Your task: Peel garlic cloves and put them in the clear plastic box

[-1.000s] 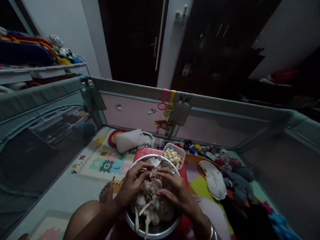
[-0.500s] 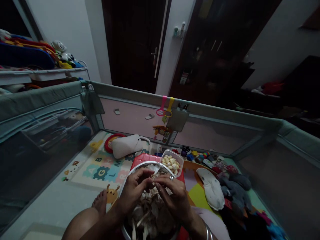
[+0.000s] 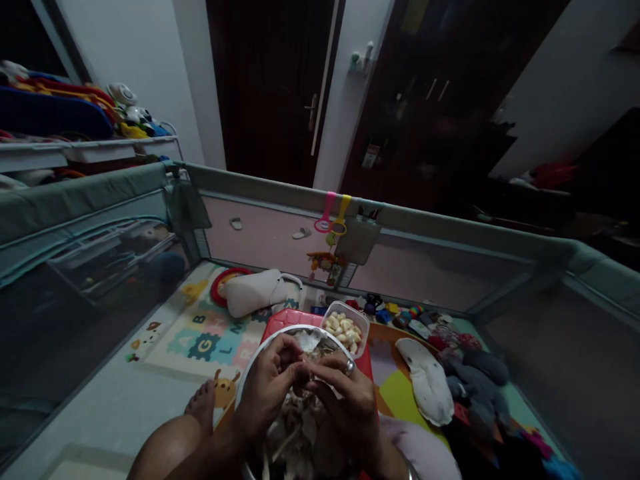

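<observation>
Over a round bowl [image 3: 239, 385] with a pale rim, my left hand [image 3: 273, 380] and my right hand [image 3: 345, 393] meet fingertip to fingertip. Both are closed in a pinch around a small garlic clove, mostly hidden by the fingers. Dry papery garlic skins [image 3: 305, 427] and stalks fill the bowl below. Just beyond my right hand, a clear plastic container [image 3: 367, 331] holds several peeled garlic cloves [image 3: 343, 327]. Bowl and container rest on a red stool-like surface [image 3: 285, 321].
A padded playpen fence [image 3: 260, 183] surrounds me. On the patterned mat [image 3: 175, 360] lie a white jug-like object [image 3: 253, 292], a white cushion-like pad [image 3: 427, 383], a grey plush toy [image 3: 475, 387] and several small toys. My bare foot [image 3: 201, 402] is left of the bowl.
The fingers of both hands have shifted slightly against each other, and my right hand has turned a little. The view has moved slightly. Bowl and container stay in place.
</observation>
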